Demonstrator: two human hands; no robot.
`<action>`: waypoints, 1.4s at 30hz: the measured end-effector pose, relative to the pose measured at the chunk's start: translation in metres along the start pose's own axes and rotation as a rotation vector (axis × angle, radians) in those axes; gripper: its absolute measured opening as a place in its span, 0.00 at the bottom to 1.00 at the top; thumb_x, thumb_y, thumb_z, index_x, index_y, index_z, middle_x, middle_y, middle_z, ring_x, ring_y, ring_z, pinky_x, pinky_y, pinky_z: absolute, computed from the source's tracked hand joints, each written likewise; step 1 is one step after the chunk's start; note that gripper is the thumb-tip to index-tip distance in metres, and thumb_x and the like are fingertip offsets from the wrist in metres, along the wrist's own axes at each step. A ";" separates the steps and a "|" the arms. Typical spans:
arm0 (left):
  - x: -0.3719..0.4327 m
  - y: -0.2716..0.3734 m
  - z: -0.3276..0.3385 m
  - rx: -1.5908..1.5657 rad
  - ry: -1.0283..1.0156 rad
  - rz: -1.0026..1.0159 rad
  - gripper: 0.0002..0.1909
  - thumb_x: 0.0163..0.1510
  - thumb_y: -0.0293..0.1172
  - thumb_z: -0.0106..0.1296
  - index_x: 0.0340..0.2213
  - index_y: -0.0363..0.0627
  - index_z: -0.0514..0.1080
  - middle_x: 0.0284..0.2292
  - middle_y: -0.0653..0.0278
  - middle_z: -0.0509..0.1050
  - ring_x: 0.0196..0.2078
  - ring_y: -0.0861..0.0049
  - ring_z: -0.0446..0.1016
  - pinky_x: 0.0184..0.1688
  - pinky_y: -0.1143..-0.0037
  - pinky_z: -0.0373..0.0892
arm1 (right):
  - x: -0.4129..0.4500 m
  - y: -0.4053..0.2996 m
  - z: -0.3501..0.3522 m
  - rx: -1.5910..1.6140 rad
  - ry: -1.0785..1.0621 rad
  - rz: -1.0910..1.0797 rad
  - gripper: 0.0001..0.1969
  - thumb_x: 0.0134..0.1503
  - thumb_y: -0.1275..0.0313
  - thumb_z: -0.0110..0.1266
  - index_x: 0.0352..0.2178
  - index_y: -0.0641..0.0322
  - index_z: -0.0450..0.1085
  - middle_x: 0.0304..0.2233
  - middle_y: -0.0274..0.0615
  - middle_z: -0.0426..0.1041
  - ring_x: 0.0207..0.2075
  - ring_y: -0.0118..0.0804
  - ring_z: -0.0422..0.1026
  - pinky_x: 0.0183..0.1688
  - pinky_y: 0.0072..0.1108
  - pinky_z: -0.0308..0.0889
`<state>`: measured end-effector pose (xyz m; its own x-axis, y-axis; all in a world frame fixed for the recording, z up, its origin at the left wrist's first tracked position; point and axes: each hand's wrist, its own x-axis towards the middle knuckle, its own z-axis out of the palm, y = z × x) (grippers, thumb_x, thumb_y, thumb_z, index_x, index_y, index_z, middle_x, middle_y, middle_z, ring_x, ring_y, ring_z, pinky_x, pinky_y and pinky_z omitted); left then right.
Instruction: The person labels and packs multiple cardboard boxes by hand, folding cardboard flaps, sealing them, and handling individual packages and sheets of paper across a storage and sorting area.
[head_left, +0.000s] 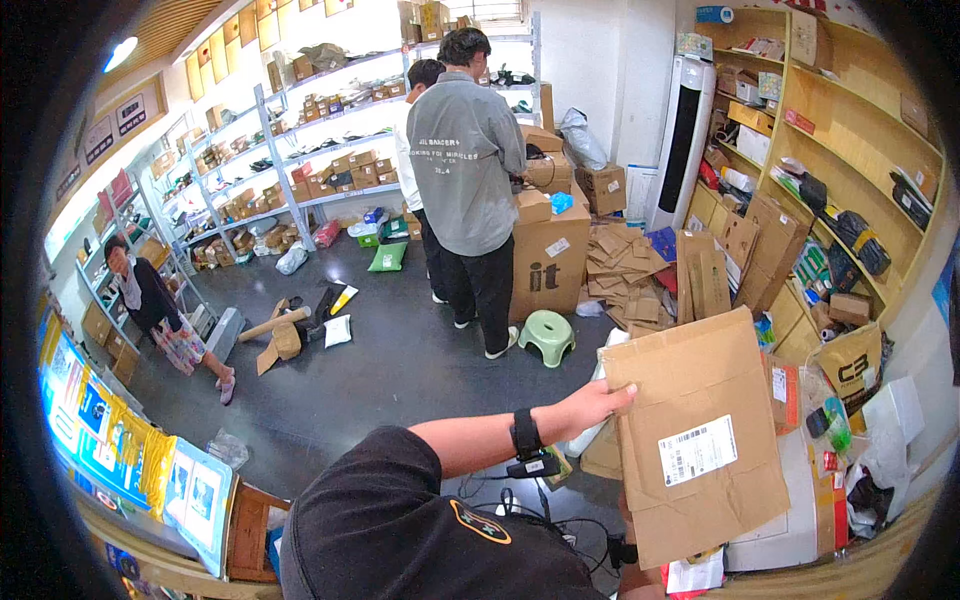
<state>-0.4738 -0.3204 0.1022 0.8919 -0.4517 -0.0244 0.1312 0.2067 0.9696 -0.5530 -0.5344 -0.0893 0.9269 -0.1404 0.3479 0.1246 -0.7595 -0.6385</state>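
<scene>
A flattened cardboard box (697, 442) with a white printed label (698, 451) is held up at the right of the view. My left hand (604, 405) grips its upper left edge, thumb on the front face. A black strap circles my left wrist, with a small black device and cable beside it. Most of my right hand (626, 513) is hidden behind the lower left edge of the cardboard; its wrist, also strapped in black, shows below. Whether those fingers hold the cardboard cannot be seen.
Two people stand at a large cardboard box (551, 262); another person is at the left. A green plastic stool (547, 337) stands behind them. Flattened cardboard (619, 262) lies heaped near wooden shelves (847, 97). Cardboard scraps and packets lie on the floor. Cables hang near my body.
</scene>
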 end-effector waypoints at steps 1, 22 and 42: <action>0.001 -0.001 -0.004 0.001 0.001 0.002 0.26 0.64 0.44 0.42 0.56 0.37 0.60 0.55 0.62 0.66 0.56 0.75 0.64 0.59 0.74 0.58 | 0.005 -0.008 0.005 0.013 -0.007 -0.011 0.33 0.52 0.57 0.60 0.54 0.67 0.62 0.54 0.53 0.67 0.55 0.53 0.63 0.57 0.37 0.59; 0.014 0.019 -0.236 0.415 0.551 0.376 0.18 0.59 0.40 0.51 0.43 0.38 0.72 0.32 0.55 0.77 0.33 0.66 0.75 0.39 0.73 0.69 | 0.067 -0.056 0.041 0.037 -0.387 0.080 0.15 0.52 0.63 0.58 0.25 0.68 0.71 0.24 0.58 0.73 0.30 0.59 0.74 0.33 0.37 0.68; 0.039 0.028 -0.175 1.756 0.361 0.082 0.21 0.43 0.30 0.54 0.43 0.53 0.68 0.26 0.61 0.77 0.28 0.61 0.76 0.29 0.64 0.71 | 0.271 -0.183 0.047 0.425 -0.187 -0.806 0.18 0.48 0.68 0.62 0.42 0.54 0.73 0.35 0.38 0.73 0.30 0.42 0.74 0.32 0.27 0.70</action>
<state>-0.3594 -0.1807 0.0859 0.9440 -0.2469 0.2188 -0.2663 -0.9618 0.0635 -0.3078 -0.4035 0.0897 0.5417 0.4606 0.7032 0.8405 -0.2814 -0.4630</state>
